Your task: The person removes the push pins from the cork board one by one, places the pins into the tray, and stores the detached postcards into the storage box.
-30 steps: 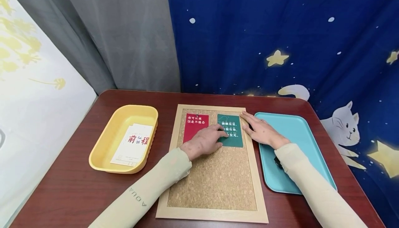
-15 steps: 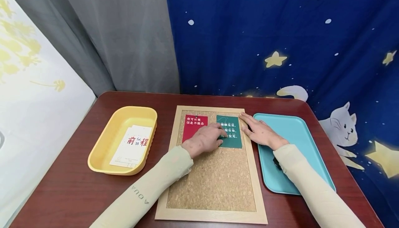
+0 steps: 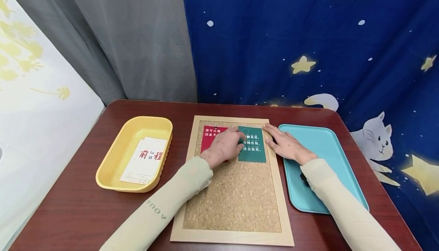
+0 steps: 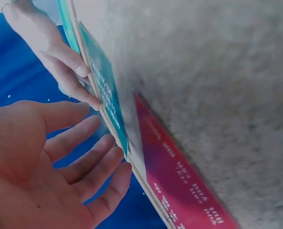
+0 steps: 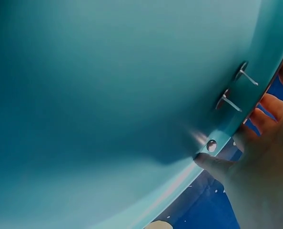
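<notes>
My left hand (image 3: pixel 223 146) is over the cork board (image 3: pixel 233 197), covering part of a red card (image 3: pixel 209 142) and reaching the near edge of a green card (image 3: pixel 255 154). Its fingers look loosely bent in the left wrist view, where nothing shows in the palm. Both cards carry white writing and lie side by side at the board's top. My right hand (image 3: pixel 288 142) rests at the board's upper right corner, fingertips on the wooden frame (image 3: pixel 233 237), with the turquoise tray (image 3: pixel 319 144) beneath its wrist. Whether it presses on the green card cannot be made out.
A yellow basket (image 3: pixel 103 171) with white cards (image 3: pixel 145 163) stands left of the board. In the right wrist view, two thumbtacks (image 5: pixel 228 100) lie point-up near the tray's rim, beside a small shiny round thing (image 5: pixel 211 145). Curtains hang behind the dark red table (image 3: pixel 75 201).
My left hand has drawn back slightly to the left, uncovering more of the green card's writing and covering more of the red card. The right hand stays in place.
</notes>
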`<control>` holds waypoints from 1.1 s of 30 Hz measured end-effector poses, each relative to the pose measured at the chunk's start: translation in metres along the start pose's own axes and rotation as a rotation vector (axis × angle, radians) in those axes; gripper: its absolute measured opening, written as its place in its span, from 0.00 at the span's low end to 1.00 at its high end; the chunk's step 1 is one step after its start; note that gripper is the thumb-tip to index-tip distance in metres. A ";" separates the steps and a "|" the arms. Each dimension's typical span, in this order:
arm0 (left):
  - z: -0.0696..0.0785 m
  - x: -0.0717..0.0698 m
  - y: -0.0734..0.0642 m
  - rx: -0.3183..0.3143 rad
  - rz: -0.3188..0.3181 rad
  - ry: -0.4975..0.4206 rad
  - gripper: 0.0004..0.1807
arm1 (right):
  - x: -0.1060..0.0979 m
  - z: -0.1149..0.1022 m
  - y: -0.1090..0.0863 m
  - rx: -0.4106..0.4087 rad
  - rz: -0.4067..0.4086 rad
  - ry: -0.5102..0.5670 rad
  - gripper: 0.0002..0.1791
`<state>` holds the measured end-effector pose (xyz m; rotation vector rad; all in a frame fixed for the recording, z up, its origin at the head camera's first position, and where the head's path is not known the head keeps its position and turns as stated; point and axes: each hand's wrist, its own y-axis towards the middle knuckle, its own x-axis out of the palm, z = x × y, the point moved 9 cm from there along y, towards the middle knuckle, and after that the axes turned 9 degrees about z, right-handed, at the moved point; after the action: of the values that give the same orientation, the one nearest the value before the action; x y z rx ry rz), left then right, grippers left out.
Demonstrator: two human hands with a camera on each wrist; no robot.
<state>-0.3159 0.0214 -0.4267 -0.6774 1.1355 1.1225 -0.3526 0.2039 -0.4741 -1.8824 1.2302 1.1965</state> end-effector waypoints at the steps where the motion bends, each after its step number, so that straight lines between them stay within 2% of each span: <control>1: -0.001 -0.001 0.001 -0.013 0.007 -0.011 0.19 | 0.000 0.001 0.000 0.004 -0.002 0.001 0.34; 6: -0.008 -0.001 0.006 -0.106 0.015 -0.073 0.27 | 0.002 0.001 0.000 -0.002 0.001 -0.009 0.34; 10: -0.016 0.003 0.009 -0.163 0.011 -0.088 0.31 | 0.004 0.002 0.000 -0.007 0.010 -0.011 0.34; 20: -0.022 0.007 0.014 -0.175 0.013 -0.069 0.30 | 0.003 -0.001 -0.001 -0.001 0.003 0.011 0.34; 27: -0.022 0.016 0.019 -0.179 -0.029 -0.024 0.34 | 0.003 0.001 -0.003 0.001 0.006 -0.003 0.34; 33: -0.026 0.015 0.022 -0.182 -0.043 0.002 0.34 | -0.001 -0.002 -0.001 0.001 0.007 0.021 0.34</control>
<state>-0.3457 0.0109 -0.4470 -0.8398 1.0234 1.1985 -0.3509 0.2029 -0.4719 -1.8960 1.2490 1.1825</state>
